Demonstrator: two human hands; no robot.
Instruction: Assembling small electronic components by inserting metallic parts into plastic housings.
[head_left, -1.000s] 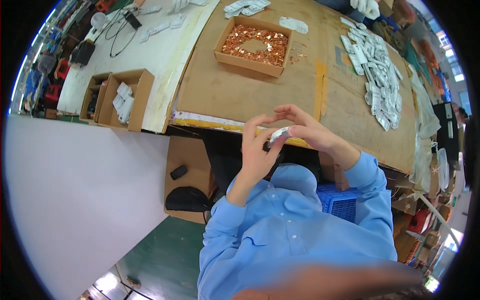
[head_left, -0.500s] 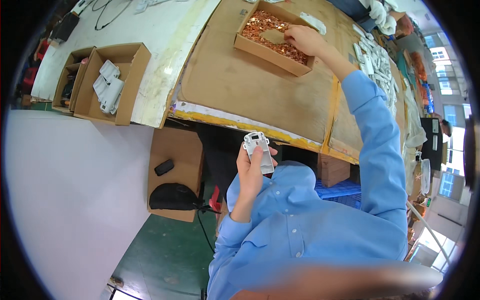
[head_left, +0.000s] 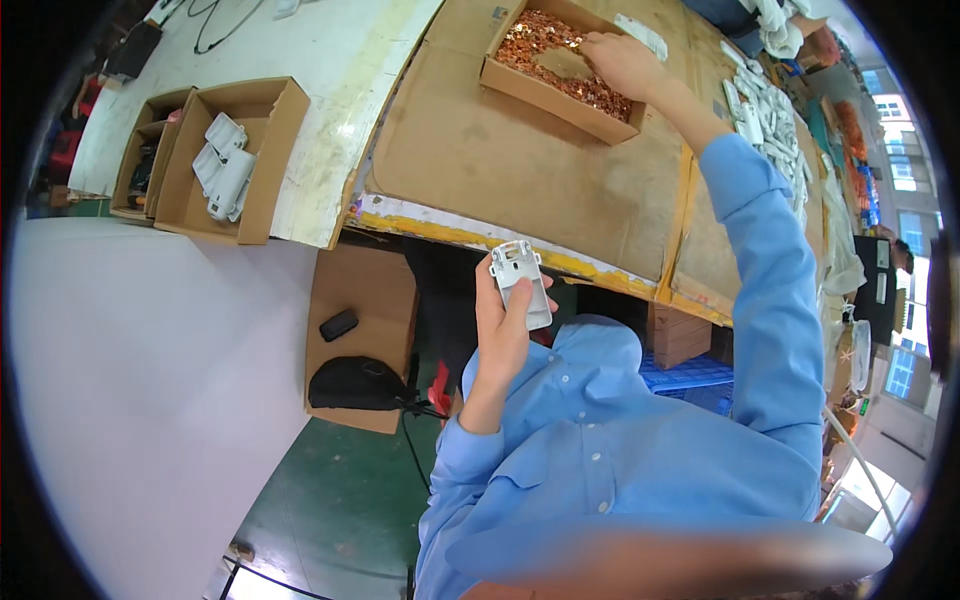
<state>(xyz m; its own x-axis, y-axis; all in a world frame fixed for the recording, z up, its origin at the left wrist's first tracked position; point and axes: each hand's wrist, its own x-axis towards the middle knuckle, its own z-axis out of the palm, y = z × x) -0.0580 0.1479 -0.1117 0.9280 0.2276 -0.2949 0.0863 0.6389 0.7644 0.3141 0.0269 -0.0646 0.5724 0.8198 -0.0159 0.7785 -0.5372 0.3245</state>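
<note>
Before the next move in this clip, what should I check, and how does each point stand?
1. White casing gripped in the left hand: ok.
2. Casing's recessed side facing the camera: ok.
3. Right hand at the cardboard box of coppery pieces: ok.
4. Piece pinched by the right hand: cannot tell, fingertips unclear.
5. Both hands at the casing: not ok, only the left.

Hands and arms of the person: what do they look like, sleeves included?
The left hand and right hand are ungloved. Plain light-blue sleeves cover the arms, ending short of the wrists; the right one has a wide cuff.
</note>
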